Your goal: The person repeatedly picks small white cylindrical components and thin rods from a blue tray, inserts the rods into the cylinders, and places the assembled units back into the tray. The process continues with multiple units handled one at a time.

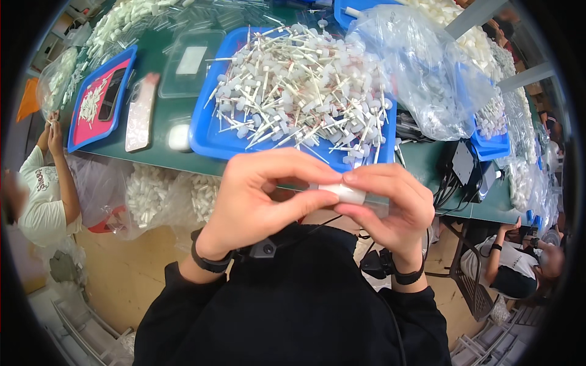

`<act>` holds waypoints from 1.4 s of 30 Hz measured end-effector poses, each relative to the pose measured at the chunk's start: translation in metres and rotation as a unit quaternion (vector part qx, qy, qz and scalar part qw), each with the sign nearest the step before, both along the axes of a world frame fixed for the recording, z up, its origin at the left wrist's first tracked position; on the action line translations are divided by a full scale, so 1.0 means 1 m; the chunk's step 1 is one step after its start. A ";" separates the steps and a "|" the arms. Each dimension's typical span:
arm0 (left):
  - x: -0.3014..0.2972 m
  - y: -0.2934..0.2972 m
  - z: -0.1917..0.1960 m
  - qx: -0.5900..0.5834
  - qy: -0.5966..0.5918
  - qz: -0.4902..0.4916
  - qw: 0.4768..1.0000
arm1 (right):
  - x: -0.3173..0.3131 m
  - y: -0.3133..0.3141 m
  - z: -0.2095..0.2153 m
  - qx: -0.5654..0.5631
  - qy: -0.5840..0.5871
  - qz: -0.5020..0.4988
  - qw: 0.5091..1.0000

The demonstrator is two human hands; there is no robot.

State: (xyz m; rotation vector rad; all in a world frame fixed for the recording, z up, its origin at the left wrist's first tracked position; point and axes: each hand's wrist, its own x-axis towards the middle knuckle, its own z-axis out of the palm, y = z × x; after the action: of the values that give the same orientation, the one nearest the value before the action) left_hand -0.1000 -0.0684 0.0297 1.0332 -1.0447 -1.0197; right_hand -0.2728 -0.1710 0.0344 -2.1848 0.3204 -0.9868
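A short, smooth white plastic cylinder (348, 194) is held between both my hands, just in front of the table's near edge. My left hand (268, 192) pinches its left end between thumb and fingers. On its other end, the thumb and fingers of my right hand (394, 201) are closed. My fingers cover part of the cylinder, so its ends are hard to see. Right beyond my hands lies a large blue tray (199, 131), heaped with thin white sticks (299, 85) that carry translucent whitish caps.
Left of the tray lie a white rounded case (179, 138), a phone (141, 113) and a clear plastic box (165, 85). Clear bags (421, 73) and black power adapters (455, 168) sit to the right. Bags of white parts (149, 198) hang below the table. Other people work at both sides.
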 end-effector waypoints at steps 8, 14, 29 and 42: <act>0.000 0.002 -0.009 -0.023 0.008 0.062 0.998 | -0.001 0.001 0.003 0.070 -0.017 -0.025 0.997; -0.007 0.005 0.000 -0.086 -0.118 0.069 0.987 | -0.010 0.013 0.013 0.059 0.022 -0.003 0.998; -0.010 0.011 0.004 -0.072 -0.151 0.087 0.982 | -0.006 0.018 0.001 -0.018 -0.001 -0.029 0.999; -0.013 0.008 0.002 -0.118 -0.134 0.106 0.978 | -0.005 0.027 0.001 0.052 -0.062 -0.023 0.996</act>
State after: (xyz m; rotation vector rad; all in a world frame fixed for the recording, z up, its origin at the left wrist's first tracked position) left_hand -0.1126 -0.0606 0.0312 1.0776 -1.2131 -0.5780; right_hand -0.2776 -0.1442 0.0353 -2.0206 0.3567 -1.1012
